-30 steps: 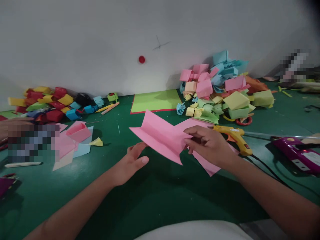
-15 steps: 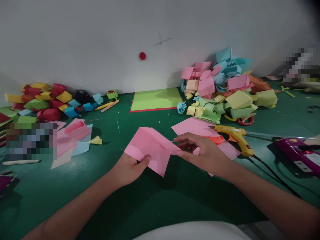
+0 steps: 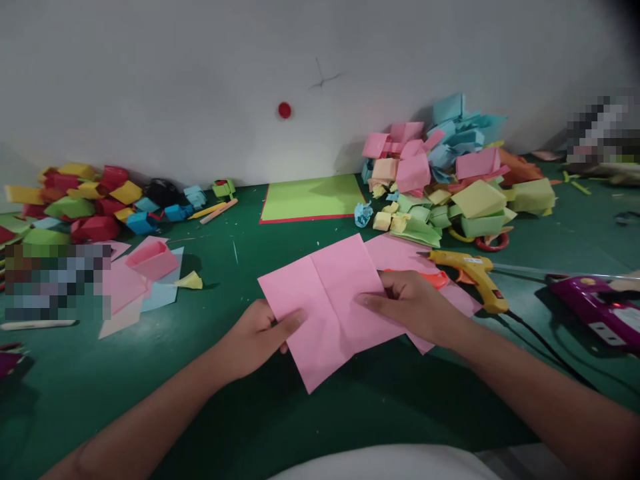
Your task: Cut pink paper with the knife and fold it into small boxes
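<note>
A pink sheet of paper (image 3: 333,303) is spread out between my two hands, with a crease running down its middle. My left hand (image 3: 265,337) pinches its left edge, thumb on top and fingers beneath. On the right side, my right hand (image 3: 413,307) grips the sheet with the thumb over it and the fingers mostly behind. More pink paper (image 3: 387,250) lies on the table behind and under the right hand. Just right of that hand rests a yellow glue gun (image 3: 475,270), its tip pointing left over the pink paper.
Folded paper pieces are heaped at the back right (image 3: 480,207) and back left (image 3: 100,207). A green sheet with red edging (image 3: 313,199) lies by the wall. Pink scraps (image 3: 125,283) sit left; a purple device (image 3: 595,310) and cable are right.
The pink sheet has been opened from its folded state and now lies flatter and wider. My right hand has moved slightly right and down and now grips the right part.
</note>
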`<move>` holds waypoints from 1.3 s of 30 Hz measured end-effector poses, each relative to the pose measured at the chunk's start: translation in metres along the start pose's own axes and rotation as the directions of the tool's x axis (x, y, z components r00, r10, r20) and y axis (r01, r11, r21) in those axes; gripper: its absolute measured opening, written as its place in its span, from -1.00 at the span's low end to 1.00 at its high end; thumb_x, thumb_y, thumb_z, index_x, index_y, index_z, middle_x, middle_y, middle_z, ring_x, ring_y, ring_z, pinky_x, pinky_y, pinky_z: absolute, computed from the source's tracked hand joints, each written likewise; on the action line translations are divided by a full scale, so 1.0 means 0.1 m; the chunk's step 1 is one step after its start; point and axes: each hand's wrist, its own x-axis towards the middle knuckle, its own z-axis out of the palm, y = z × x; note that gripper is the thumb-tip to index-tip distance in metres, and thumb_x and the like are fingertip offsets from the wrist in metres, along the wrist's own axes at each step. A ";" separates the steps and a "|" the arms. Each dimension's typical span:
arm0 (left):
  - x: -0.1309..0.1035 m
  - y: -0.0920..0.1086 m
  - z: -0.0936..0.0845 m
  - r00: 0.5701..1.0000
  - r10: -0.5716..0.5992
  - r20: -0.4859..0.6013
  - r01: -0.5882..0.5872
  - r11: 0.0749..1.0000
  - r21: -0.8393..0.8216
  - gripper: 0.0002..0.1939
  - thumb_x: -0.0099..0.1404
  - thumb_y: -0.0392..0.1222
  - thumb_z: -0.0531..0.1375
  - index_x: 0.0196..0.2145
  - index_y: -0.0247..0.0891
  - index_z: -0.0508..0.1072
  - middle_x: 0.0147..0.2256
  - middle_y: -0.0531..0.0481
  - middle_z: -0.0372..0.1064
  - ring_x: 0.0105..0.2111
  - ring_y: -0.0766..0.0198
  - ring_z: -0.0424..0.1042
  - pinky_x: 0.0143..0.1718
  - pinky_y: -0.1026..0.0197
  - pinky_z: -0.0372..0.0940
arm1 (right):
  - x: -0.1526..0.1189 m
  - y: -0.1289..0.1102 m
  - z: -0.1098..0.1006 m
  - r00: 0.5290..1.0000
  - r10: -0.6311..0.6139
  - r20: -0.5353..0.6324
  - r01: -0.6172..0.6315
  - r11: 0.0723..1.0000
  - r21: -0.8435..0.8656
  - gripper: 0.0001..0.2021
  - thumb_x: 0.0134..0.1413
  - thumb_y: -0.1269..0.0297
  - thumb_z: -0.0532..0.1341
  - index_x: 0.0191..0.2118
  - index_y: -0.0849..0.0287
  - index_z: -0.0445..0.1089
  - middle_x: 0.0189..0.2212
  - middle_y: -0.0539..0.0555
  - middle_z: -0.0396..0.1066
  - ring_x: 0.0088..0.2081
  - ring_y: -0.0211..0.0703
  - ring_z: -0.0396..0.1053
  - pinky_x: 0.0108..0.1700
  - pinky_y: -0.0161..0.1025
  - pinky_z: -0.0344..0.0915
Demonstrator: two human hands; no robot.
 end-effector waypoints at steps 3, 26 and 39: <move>0.07 -0.05 -0.05 0.999 -0.007 -0.042 0.011 0.996 0.093 -0.53 0.38 0.17 0.10 -0.51 -0.24 0.37 -0.63 0.11 0.26 -0.62 0.37 0.25 -0.56 0.33 0.16 | 0.03 0.03 -0.02 0.997 0.035 0.062 -0.038 0.998 0.050 -0.68 0.09 0.00 0.29 -0.39 0.18 0.55 -0.49 0.00 0.45 -0.43 -0.12 0.38 -0.46 -0.25 0.30; 0.32 -0.42 -0.25 0.799 0.597 0.071 -0.428 0.481 0.765 -0.71 0.45 -0.15 0.13 -0.32 -0.16 0.64 -0.23 -0.07 0.51 -0.23 0.17 0.43 -0.15 0.10 0.32 | 0.23 0.36 -0.07 0.924 -0.378 0.060 0.343 0.751 -0.564 -0.87 0.22 0.21 0.30 -0.31 0.06 0.60 -0.09 0.11 0.58 -0.03 0.14 0.46 0.02 0.13 0.22; 0.22 -0.30 -0.18 0.760 0.649 0.035 -0.426 0.457 0.781 -0.62 0.38 -0.30 0.14 0.12 -0.12 0.45 0.01 -0.11 0.47 0.00 0.04 0.42 0.02 -0.05 0.26 | 0.25 0.46 -0.14 0.774 -0.574 0.268 0.602 0.533 -0.595 -0.66 0.20 0.56 0.14 -0.03 0.13 0.54 0.03 0.18 0.50 0.01 0.06 0.38 -0.01 0.02 0.25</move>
